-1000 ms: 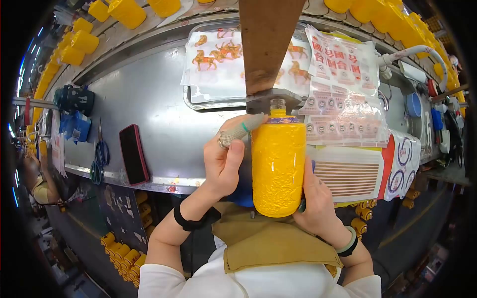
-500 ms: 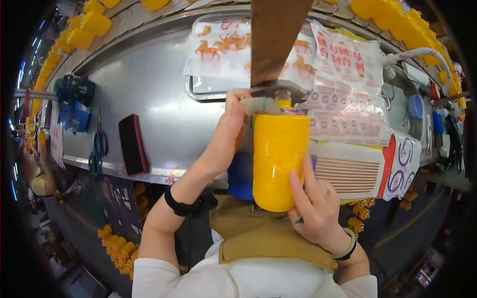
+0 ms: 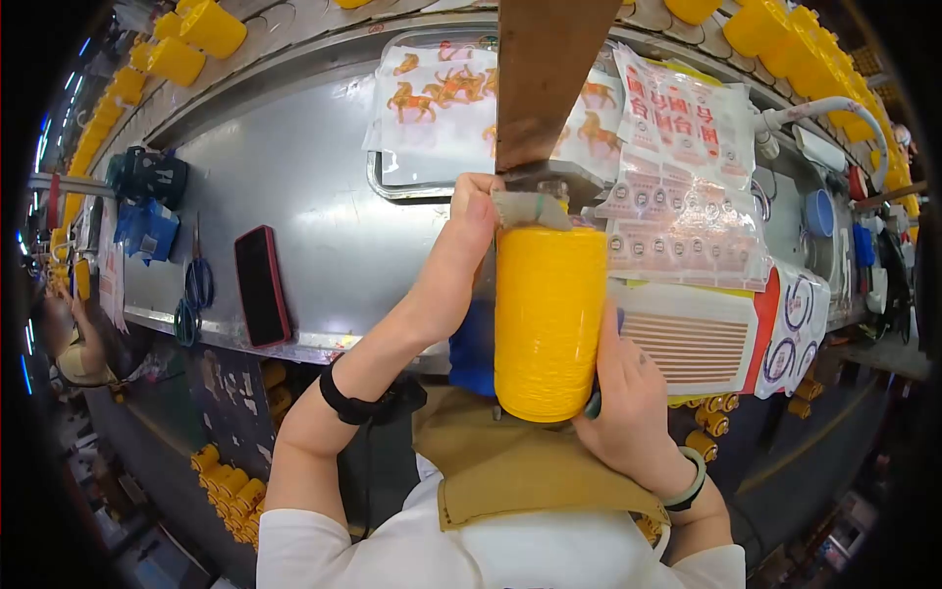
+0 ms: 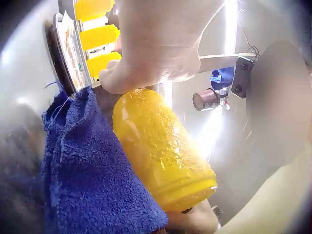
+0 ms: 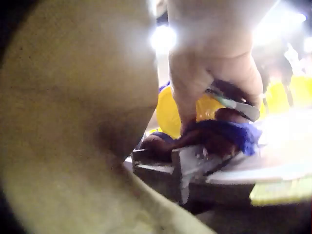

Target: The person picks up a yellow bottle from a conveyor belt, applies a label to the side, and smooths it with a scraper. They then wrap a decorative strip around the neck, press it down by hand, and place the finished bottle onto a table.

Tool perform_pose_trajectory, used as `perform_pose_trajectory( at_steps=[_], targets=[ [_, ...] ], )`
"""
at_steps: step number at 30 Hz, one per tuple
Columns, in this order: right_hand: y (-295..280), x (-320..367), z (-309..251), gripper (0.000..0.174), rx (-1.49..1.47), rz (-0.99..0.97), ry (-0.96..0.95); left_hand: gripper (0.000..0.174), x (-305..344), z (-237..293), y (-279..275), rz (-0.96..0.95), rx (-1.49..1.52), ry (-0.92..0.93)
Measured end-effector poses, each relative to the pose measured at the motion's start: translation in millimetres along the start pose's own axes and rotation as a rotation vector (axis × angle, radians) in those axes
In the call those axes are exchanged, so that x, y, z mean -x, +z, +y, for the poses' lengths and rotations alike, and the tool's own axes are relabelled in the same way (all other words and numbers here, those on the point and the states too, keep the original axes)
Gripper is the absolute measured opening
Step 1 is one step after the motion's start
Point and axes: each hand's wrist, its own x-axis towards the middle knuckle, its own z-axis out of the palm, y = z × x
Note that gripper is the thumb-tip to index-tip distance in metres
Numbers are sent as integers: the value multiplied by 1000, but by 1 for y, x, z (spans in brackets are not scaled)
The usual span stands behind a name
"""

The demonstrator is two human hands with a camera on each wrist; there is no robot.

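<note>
A glossy yellow bottle (image 3: pixel 549 324) with raised patterning and a clear glass mouth lies in front of the person, its neck pointing away. My left hand (image 3: pixel 456 260) is at the neck end, its fingers bent over the bottle's shoulder. A grey cloth cover (image 3: pixel 530 209) wraps one of its fingers and hides part of the neck. Against the bottle's lower right side rests my right hand (image 3: pixel 633 402). In the right wrist view that hand pinches a small flat blade-like tool (image 5: pixel 239 106). A blue towel (image 4: pixel 92 161) sits alongside the bottle.
A wooden post (image 3: pixel 545 88) rises just beyond the bottle. Horse decal sheets (image 3: pixel 417 103) lie on a metal tray behind, and printed decal sheets (image 3: pixel 677 216) to the right. Leftward are a phone (image 3: pixel 262 285) and scissors (image 3: pixel 198 280). Yellow bottles (image 3: pixel 211 29) line the back.
My left hand has shifted up and curled its covered finger across the bottle's shoulder, covering the coloured band. My right thumb came onto the bottle's face, then drew back to its side.
</note>
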Motion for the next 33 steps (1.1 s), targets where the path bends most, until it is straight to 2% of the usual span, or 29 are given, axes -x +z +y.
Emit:
perform_pose_trajectory(
  at_steps=[2,4,6,7,8,10,12,14,15,16,18,20,22,24,26,27,28,30,31,32,33],
  targets=[
    [-14,-3,-17,94,77,76,-180,61,5,-2,-2,-33,-7,3],
    [8,2,-4,93,61,143,-123,60,6,1,-3,-6,-51,-69],
    [17,-1,8,86,-124,98,5,60,7,-1,-2,-14,-59,-36],
    [6,3,1,85,26,38,-7,59,5,-2,-1,-12,-64,-5],
    [-5,0,-5,85,27,36,-4,59,3,-1,-2,-13,-62,-7],
    [-14,-1,-14,91,132,81,-205,60,4,5,-4,-38,-111,-40],
    [1,2,-5,88,106,102,-170,60,5,4,-1,-19,-145,-32],
    [22,7,12,78,-79,122,8,60,3,6,2,1,-177,-14],
    [3,2,1,81,32,1,-15,56,1,9,4,-15,-105,15],
    [-6,1,-5,81,30,0,-11,53,2,9,6,-33,-34,33],
    [-16,0,-12,99,174,68,-211,57,3,1,-1,-25,-88,15],
    [-3,5,-4,98,109,66,-161,60,5,-3,-6,-29,-134,1],
    [10,-2,8,78,-68,55,35,61,1,0,-3,-18,-152,10],
    [-5,1,-1,78,-56,57,-12,60,0,7,5,-56,-138,9],
    [-15,0,-9,96,206,73,-319,57,-1,9,3,-52,-95,-19],
    [-10,0,-6,94,66,91,-268,57,1,6,-2,-70,-73,-53],
    [-1,1,0,94,64,94,-269,57,2,4,-3,-70,-76,-51],
    [9,-2,10,79,-75,24,62,56,1,3,0,-30,-85,-48],
    [4,-2,5,82,-51,70,-24,56,-1,3,0,-24,-84,-41],
    [-3,0,0,82,-54,66,-21,57,-1,4,1,-31,-50,-51],
    [-9,2,-5,89,47,76,-118,57,-1,4,1,-41,-17,-64]
  ],
)
